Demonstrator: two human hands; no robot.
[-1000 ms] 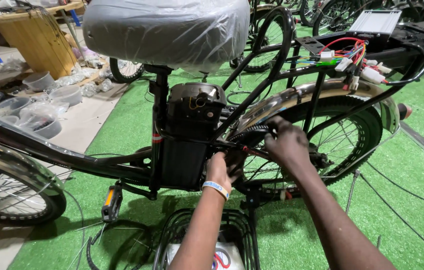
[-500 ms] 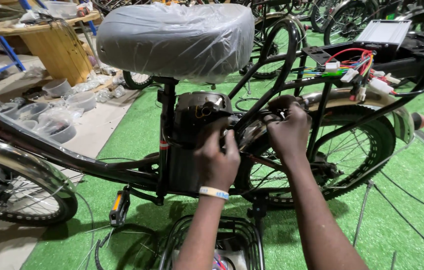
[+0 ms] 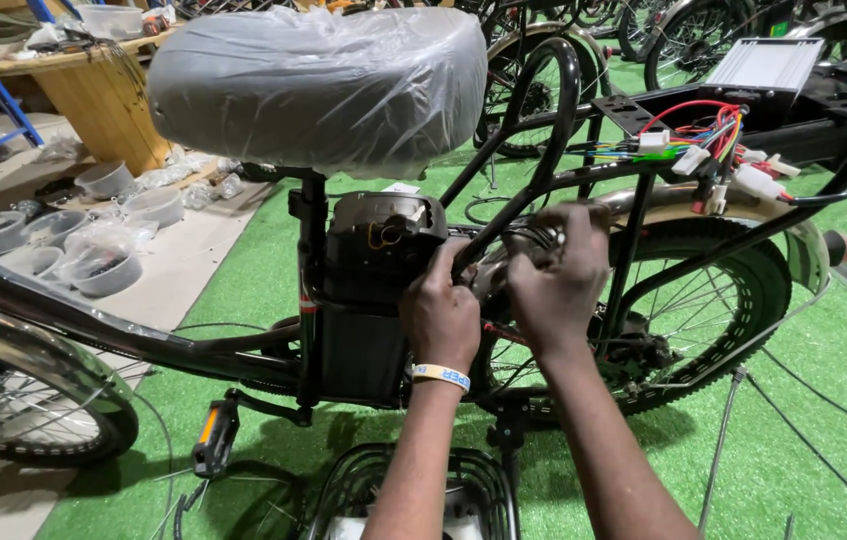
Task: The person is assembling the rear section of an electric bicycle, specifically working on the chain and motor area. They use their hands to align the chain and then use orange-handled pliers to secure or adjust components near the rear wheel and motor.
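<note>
A black electric bicycle stands side-on with its plastic-wrapped grey saddle (image 3: 319, 85) at the top. Below it sits the black battery box (image 3: 374, 275) against the seat tube. My left hand (image 3: 441, 310), with a white wristband, presses against the right side of the battery box, fingers curled around something I cannot make out. My right hand (image 3: 556, 275) is beside it, fingers bent around a black cable bundle (image 3: 534, 238) near the rear frame stays. A bunch of coloured wires with white connectors (image 3: 709, 150) hangs loose from the rear carrier (image 3: 844, 140).
The rear wheel (image 3: 724, 320) and the front wheel (image 3: 14, 400) stand on green artificial turf (image 3: 824, 420). A pedal (image 3: 214, 435) hangs low. A wire basket (image 3: 414, 495) lies under my arms. Plastic bowls (image 3: 104, 265) sit by a wooden spool table (image 3: 74, 80). More bicycles stand behind.
Both hands have risen from the lower frame near the rear wheel to the top of the battery box and the cable behind it. The view has moved closer.
</note>
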